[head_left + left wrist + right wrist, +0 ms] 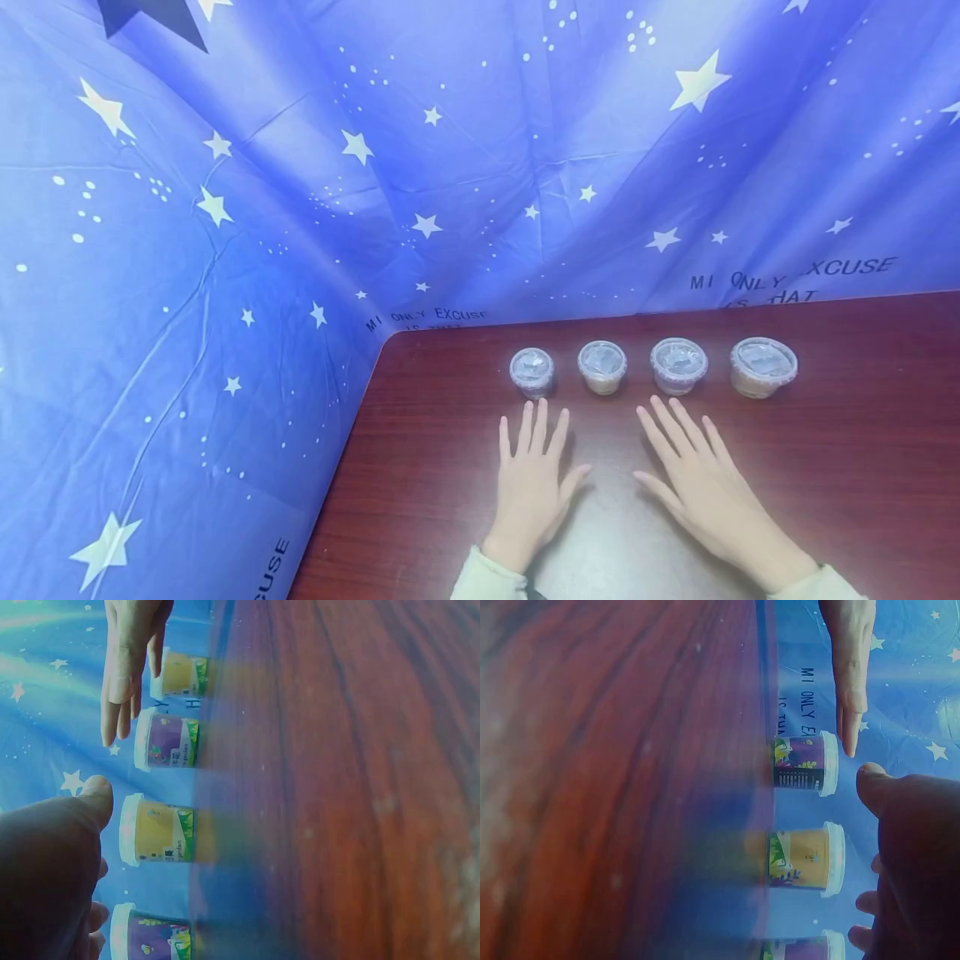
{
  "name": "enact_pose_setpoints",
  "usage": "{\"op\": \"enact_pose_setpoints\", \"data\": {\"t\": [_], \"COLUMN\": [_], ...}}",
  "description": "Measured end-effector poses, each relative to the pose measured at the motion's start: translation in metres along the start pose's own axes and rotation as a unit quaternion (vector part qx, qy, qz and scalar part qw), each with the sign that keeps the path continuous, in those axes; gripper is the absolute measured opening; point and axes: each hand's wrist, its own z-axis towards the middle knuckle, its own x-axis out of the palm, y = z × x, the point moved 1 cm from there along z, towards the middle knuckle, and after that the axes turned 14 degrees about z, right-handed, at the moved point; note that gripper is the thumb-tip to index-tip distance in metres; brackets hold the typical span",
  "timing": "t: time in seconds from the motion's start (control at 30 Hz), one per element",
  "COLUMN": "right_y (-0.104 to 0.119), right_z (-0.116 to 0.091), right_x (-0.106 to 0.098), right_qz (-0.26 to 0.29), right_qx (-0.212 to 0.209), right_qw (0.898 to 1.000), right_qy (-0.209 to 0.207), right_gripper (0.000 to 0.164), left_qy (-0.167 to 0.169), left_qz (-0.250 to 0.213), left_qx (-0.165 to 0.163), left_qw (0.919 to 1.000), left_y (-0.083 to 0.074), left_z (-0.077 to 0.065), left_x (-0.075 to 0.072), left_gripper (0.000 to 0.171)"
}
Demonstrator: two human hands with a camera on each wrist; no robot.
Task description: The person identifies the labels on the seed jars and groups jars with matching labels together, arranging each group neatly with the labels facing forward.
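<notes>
Here, the left hand point(531, 492) and right hand point(705, 496), fingers straight and spread, hold nothing; just beyond, four small round lidded tubs point(602, 367), alternately purple and yellow, line the reddish-brown wood-grained desk point(862, 483).

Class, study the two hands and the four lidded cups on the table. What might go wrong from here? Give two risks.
1. The fingertips of the left hand are close to the leftmost cup, so a careless forward slide might knock it.
2. The four cups stand near the starry cloth, so one pushed backward could catch on it.
</notes>
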Motion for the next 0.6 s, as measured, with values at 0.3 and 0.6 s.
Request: {"op": "enact_pose_setpoints", "data": {"t": [0.3,0.6], "right_y": [0.004,0.009], "right_z": [0.007,0.013], "right_x": [0.008,0.012], "right_qz": [0.017,0.029], "right_qx": [-0.012,-0.01], "right_qw": [1.0,0.999], "right_qy": [0.006,0.01], "right_gripper": [0.076,0.077], "left_qy": [-0.015,-0.004], "left_qz": [-0.007,-0.024], "left_qx": [0.005,-0.004], "left_qw": [0.9998,0.9997], "left_y": [0.006,0.014], "left_z": [0.003,0.004], "left_x": [0.0,0.004], "left_gripper": [0.072,0.072]}}
